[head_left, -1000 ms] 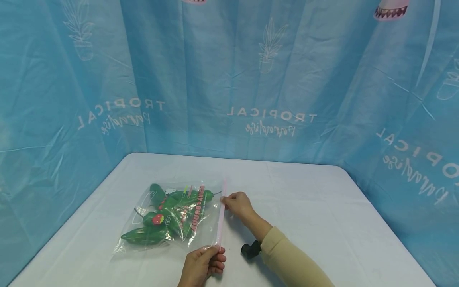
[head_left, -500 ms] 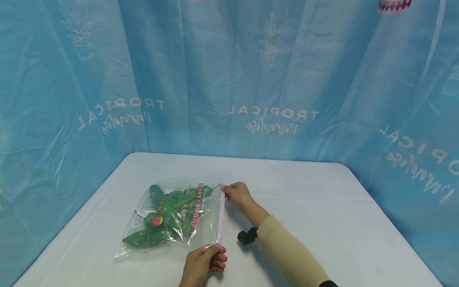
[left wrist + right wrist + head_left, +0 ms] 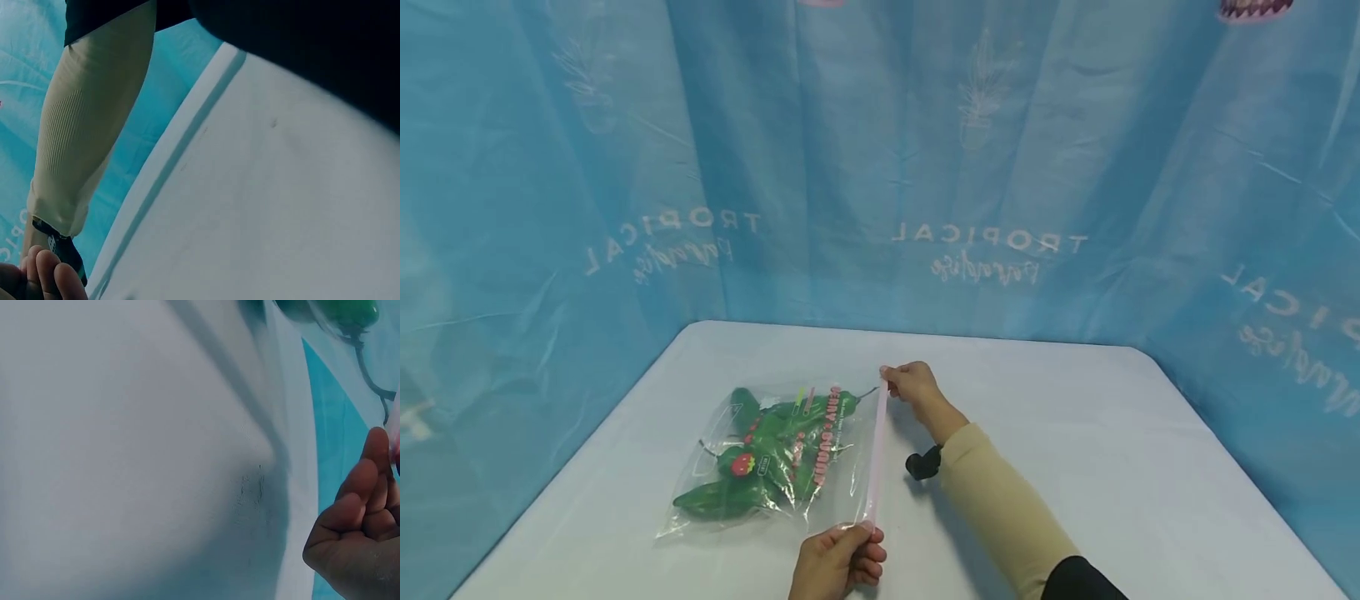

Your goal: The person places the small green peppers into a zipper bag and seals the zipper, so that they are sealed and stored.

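Observation:
A clear zip bag (image 3: 857, 467) with red printing and a pink zip strip lies on its side. Several green peppers (image 3: 715, 498) are inside it. My left hand (image 3: 838, 558) pinches the near end of the pink strip between thumb and forefinger. At the strip's far end, my right hand (image 3: 917, 390) grips the corner with thumb and forefinger. In the right wrist view that hand (image 3: 359, 531) has curled fingers at the pink edge, and a pepper stem (image 3: 369, 372) shows through the plastic. Only some left fingertips (image 3: 65, 281) appear in the left wrist view.
The bag rests on a white table (image 3: 1037, 433). A blue printed curtain (image 3: 865, 167) hangs behind the table and along both sides. A black wrist camera (image 3: 922, 463) sits under the right forearm's beige sleeve (image 3: 1000, 500).
My right hand has slid along the pink strip toward its far end. My left hand keeps its hold on the near end. The head view has shifted slightly.

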`<state>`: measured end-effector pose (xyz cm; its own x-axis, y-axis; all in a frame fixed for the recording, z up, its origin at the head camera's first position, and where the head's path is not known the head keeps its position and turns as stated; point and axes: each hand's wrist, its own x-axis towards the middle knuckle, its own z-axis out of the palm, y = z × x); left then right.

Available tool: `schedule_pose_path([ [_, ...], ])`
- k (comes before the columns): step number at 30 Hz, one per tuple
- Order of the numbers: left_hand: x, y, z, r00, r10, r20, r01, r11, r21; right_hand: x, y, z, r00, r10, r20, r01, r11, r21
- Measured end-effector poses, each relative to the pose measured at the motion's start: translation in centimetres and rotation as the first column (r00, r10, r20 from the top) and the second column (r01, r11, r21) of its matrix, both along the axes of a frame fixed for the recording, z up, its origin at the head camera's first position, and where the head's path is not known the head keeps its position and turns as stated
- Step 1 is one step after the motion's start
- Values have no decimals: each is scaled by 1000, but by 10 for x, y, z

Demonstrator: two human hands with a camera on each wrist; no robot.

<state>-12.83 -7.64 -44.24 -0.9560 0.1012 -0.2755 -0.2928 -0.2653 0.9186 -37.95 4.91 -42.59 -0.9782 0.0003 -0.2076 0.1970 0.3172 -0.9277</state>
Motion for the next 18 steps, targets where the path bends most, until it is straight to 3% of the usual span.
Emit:
schedule_pose_path([
  [4,1,1,1,999,-45,-8,45,999,-12,0,7,-2,998,61,27,-62,998,29],
  [10,1,-5,9,985,-173,9,174,982,-80,7,26,6,989,148,26,-148,988,35],
  [15,3,-14,20,957,-288,27,289,947,-142,15,40,12,983,179,-24,-179,984,16],
  [18,3,-19,28,935,-355,0,350,923,-159,25,48,14,975,216,-56,-216,976,7],
])
